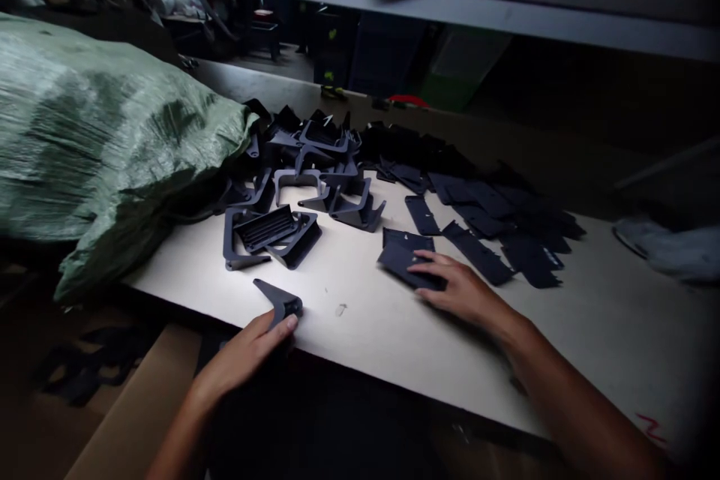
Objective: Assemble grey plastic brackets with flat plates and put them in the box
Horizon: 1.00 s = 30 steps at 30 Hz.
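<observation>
My left hand (253, 349) is closed around a dark grey angled plastic bracket (280, 300) at the table's front edge. Thumb on top, it holds the piece at one corner, and part of the bracket is hidden by the fingers. Farther right, my right hand (458, 285) has its fingers and thumb on a flat dark plastic panel (400, 261). That panel overlaps another flat panel (408, 238) behind it. Several similar brackets (301, 240) lie in a loose heap beyond my left hand. More flat panels (478, 255) are spread behind and to the right of my right hand.
A green woven sack (112, 135) rests at the left, its mouth against the bracket heap. Overhead, a shelf edge (450, 4) crosses the view. Below left stands an open cardboard box (140, 405) with dark parts. A pale plastic bag (669, 247) lies far right.
</observation>
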Each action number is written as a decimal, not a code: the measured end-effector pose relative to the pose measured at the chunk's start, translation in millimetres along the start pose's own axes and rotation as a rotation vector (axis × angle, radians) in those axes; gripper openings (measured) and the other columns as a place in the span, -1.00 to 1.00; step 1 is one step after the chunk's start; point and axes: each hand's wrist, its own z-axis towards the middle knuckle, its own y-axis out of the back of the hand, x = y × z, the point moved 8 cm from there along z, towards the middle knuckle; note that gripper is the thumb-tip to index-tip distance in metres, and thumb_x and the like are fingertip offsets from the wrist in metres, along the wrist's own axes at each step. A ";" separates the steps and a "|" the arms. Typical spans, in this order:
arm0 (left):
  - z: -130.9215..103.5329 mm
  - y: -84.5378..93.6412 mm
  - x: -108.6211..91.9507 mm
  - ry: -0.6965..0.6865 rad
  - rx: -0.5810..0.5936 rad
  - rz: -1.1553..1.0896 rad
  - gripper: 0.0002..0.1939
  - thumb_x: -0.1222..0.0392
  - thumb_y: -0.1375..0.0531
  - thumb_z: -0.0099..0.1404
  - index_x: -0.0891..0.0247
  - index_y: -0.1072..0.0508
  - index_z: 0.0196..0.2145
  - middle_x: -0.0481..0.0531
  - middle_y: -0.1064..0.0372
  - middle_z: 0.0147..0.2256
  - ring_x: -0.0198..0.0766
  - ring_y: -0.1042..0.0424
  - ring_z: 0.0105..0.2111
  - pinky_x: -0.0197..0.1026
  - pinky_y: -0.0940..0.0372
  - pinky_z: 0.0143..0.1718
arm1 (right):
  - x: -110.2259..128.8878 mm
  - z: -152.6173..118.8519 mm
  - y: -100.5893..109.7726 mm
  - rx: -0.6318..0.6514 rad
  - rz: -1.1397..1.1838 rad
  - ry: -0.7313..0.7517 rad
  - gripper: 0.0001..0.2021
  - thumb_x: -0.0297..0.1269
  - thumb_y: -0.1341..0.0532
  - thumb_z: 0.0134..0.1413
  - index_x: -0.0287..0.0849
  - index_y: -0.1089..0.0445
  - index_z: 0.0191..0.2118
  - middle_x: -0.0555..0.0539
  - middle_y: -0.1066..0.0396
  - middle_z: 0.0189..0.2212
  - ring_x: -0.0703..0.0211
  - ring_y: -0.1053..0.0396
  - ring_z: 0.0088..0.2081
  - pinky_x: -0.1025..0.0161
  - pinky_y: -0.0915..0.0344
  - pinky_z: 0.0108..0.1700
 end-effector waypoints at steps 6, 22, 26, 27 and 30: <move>-22.0 -1.2 9.8 0.007 0.079 0.007 -0.32 -0.40 0.05 0.46 0.22 -0.58 -0.21 0.13 -0.52 -0.26 -0.06 -0.43 -0.22 -0.11 -0.30 -0.15 | -14.0 7.1 18.9 -0.222 -0.233 -0.104 -0.63 -0.33 -0.30 0.09 -0.12 -0.64 0.03 -0.26 -0.33 0.32 -0.35 -0.33 0.28 -0.29 -0.27 0.32; -0.3 -23.8 -6.5 -0.277 0.042 -1.424 -0.13 -0.42 -0.33 0.19 0.38 -0.50 0.15 0.26 -0.60 -0.03 0.06 -0.58 0.00 0.16 -0.41 0.17 | 24.3 -14.1 -48.5 -0.039 -0.123 -0.250 -0.40 0.02 -0.32 0.16 -0.12 -0.48 0.27 -0.30 -0.35 0.31 -0.40 -0.36 0.27 -0.29 -0.30 0.30; 8.5 -29.8 -11.2 -0.276 -0.037 -1.405 -0.16 -0.42 -0.32 0.20 0.35 -0.48 0.16 0.31 -0.54 0.08 0.15 -0.48 0.17 0.27 -0.29 0.27 | 65.5 -13.5 -44.0 -0.069 0.247 -0.188 -0.45 0.12 -0.40 0.12 0.03 -0.54 0.17 -0.16 -0.55 0.12 -0.33 -0.51 0.09 -0.29 -0.44 0.15; 9.4 -29.8 -13.4 -0.286 -0.054 -1.396 -0.16 -0.42 -0.32 0.20 0.34 -0.48 0.16 0.32 -0.53 0.11 0.17 -0.45 0.20 0.27 -0.27 0.29 | 86.3 -15.3 -41.0 -0.087 0.350 -0.144 -0.45 0.13 -0.42 0.10 0.05 -0.55 0.16 -0.15 -0.57 0.09 -0.32 -0.52 0.08 -0.29 -0.45 0.15; 11.5 -28.0 -17.9 -0.306 -0.114 -1.382 -0.15 -0.41 -0.36 0.16 0.32 -0.49 0.15 0.30 -0.51 0.15 0.18 -0.39 0.27 0.23 -0.29 0.29 | 162.9 -24.1 -36.4 -0.108 0.521 0.079 -0.46 0.06 -0.44 0.14 0.09 -0.51 0.21 -0.14 -0.53 0.14 -0.28 -0.50 0.12 -0.31 -0.41 0.23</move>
